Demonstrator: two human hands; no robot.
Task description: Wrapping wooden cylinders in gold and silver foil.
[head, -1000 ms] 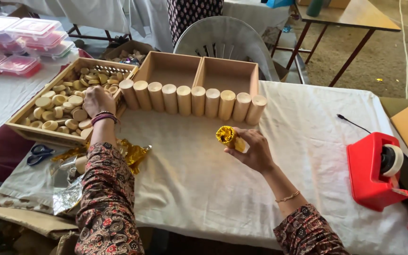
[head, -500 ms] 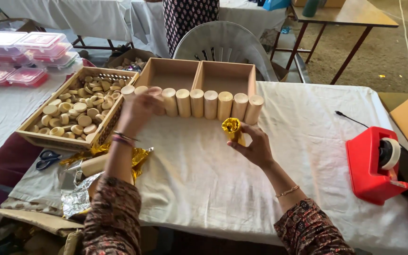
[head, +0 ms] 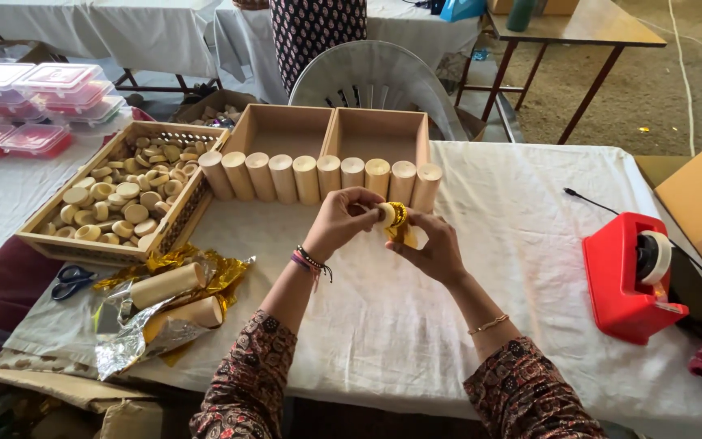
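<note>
Gold foil (head: 400,221) half-wraps a small pale wooden disc (head: 387,215), pinched at mid-frame between both hands above the white tablecloth (head: 522,244). Left hand (head: 343,221): fingers curled nearly closed, tips on the disc's rim. Right hand (head: 431,244): also mostly closed, thumb and forefingers gripping the foil from below and to the right. Just beyond the hands, toward the upper centre, a row of wooden cylinders (head: 318,176) leans against two empty wooden boxes (head: 331,134). At the left of the frame, a wooden tray (head: 168,232) holds many loose discs; lower left lie two larger wooden rolls (head: 174,297) on crumpled gold and silver foil sheets (head: 136,333), with blue-handled scissors (head: 71,280) beside them. A red tape dispenser (head: 631,276) sits at the right edge; clear lidded containers (head: 30,102) occupy the upper left. Risk, as judged: thin foil may tear if pulled hard over the disc's edge, and a loosened pinch could drop the disc to roll into the leaning cylinders and topple them.
</note>
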